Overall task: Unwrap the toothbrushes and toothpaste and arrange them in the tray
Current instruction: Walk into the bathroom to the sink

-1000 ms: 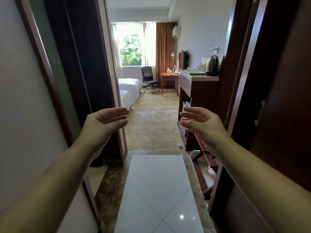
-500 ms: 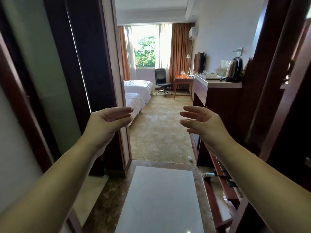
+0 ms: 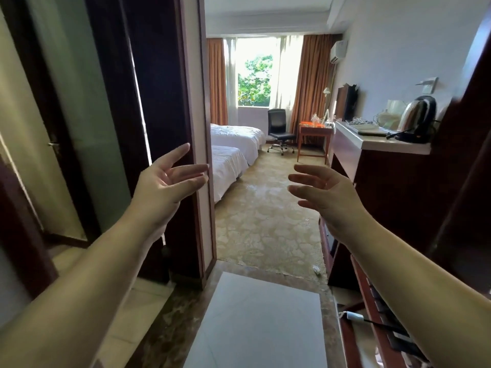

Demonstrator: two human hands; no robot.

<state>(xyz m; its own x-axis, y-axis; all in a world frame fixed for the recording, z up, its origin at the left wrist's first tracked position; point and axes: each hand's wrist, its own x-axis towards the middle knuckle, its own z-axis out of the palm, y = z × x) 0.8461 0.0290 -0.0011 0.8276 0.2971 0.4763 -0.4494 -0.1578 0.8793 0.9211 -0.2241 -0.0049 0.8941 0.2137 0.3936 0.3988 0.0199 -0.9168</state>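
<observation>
While both forearms are running out of the bottom corners of the view, the left hand (image 3: 170,179) and the right hand (image 3: 321,189) are hovering well apart, palms facing each other, fingers spread and loosely straight, holding nothing. Where the toothbrushes, toothpaste and tray are lying cannot be told from this view. The left fingertips are overlapping the edge of a dark door frame (image 3: 196,102); whether they are touching it is unclear. That frame is hiding most of the two white beds (image 3: 231,144) behind it. A dark wooden panel (image 3: 473,181) is blurring the right edge and cutting off part of the kettle (image 3: 419,115), which is standing on a pale counter (image 3: 385,140) among small items too indistinct to name. Beyond the hands, patterned carpet (image 3: 265,221) is leading to a black office chair (image 3: 279,126) beside a small wooden desk (image 3: 314,128), under a bright window (image 3: 255,78) with orange curtains (image 3: 310,75). A white floor tile (image 3: 260,322) is showing below, and a green-tinted door (image 3: 79,102) is standing at the left.
</observation>
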